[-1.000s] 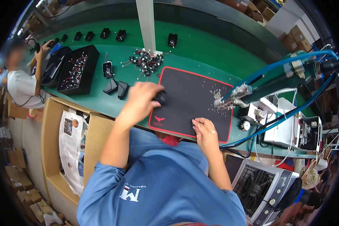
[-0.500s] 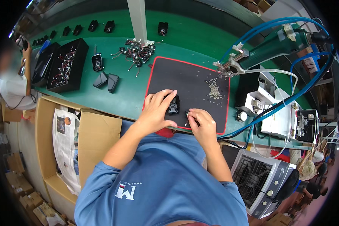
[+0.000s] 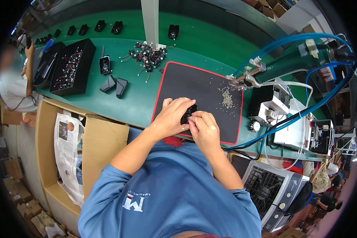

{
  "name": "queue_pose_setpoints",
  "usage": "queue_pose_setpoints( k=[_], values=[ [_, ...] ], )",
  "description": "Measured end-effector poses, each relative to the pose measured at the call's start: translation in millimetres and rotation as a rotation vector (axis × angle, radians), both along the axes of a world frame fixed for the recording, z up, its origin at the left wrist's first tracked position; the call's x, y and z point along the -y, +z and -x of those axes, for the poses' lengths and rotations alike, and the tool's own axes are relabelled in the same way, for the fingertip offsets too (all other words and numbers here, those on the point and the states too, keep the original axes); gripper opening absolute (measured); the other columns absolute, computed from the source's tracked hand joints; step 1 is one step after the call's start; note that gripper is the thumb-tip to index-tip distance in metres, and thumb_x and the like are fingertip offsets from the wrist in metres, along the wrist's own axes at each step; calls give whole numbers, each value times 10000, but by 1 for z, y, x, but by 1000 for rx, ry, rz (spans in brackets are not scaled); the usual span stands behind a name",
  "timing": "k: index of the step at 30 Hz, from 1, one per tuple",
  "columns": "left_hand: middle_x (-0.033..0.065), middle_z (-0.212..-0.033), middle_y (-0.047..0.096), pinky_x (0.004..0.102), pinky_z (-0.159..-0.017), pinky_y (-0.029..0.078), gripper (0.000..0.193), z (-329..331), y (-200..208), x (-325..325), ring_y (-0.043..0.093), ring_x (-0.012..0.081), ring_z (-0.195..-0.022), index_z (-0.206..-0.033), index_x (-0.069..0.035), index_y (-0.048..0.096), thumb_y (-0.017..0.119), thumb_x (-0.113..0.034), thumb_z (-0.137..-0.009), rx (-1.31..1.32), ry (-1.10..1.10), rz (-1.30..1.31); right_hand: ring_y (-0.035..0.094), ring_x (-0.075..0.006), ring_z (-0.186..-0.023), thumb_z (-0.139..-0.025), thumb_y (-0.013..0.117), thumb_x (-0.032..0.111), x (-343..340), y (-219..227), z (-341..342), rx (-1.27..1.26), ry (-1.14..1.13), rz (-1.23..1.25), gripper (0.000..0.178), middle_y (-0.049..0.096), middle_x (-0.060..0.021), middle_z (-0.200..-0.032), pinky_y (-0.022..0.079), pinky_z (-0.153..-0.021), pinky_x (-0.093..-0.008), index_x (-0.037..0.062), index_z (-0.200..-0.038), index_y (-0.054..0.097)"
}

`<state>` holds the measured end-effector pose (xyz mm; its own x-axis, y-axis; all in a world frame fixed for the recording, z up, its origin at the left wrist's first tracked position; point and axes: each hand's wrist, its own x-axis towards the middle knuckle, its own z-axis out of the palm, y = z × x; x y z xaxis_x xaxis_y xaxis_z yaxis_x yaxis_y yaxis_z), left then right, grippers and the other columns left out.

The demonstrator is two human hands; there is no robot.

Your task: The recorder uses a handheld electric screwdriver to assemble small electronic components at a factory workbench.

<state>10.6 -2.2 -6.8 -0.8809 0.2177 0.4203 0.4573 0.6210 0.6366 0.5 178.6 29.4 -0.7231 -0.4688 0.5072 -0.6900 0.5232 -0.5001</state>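
My left hand (image 3: 171,118) is closed round a small black plastic housing (image 3: 189,112), its fingers along the far side and the thumb at the near end. The housing's open hollow faces up, over the red-edged black mat (image 3: 174,83). My right hand (image 3: 204,129) meets it from the right, thumb and fingertips pinched together at the housing's near right edge. The small wired part seen in that pinch a moment earlier is now mostly hidden by the fingers. On the mat's right side lies a loose pile of small screws (image 3: 227,98).
Small wired parts (image 3: 148,56) are heaped beyond the mat, with more in a black bin (image 3: 73,67). Black covers (image 3: 121,87) and another housing (image 3: 104,65) lie left. A green power screwdriver (image 3: 285,63) with blue hoses hangs right. At far left works another person (image 3: 16,83).
My right hand has moved left and slightly up, bringing its pinch to the housing. My left hand has shifted a little right, with its fingers now closer round the housing.
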Motion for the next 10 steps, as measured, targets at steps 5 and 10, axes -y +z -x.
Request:
queue_pose_setpoints(
  k=[5, 10],
  values=[
    [102, -1311, 607, 416, -939, 372, 895, 0, 0, 2, 591, 270, -1198, -1439, -66, 555, 923, -227, -639, -13, -13, -3, 626, -287, -860, -776, 795, 16, 3, 4, 0, 61, -75, -65, 155, 631, -86, -956, 547, -721, -413, 33, -909, 716],
    [122, -1377, 582, 415, -952, 373, 859, -2, 3, 5, 575, 251, -1250, -1452, -67, 550, 900, -190, -677, 80, -40, 2, 621, -306, -874, -810, 790, 57, 6, 6, -1, 179, -118, -111, 120, 620, -81, -970, 544, -747, -426, 61, -913, 730]
  ],
)
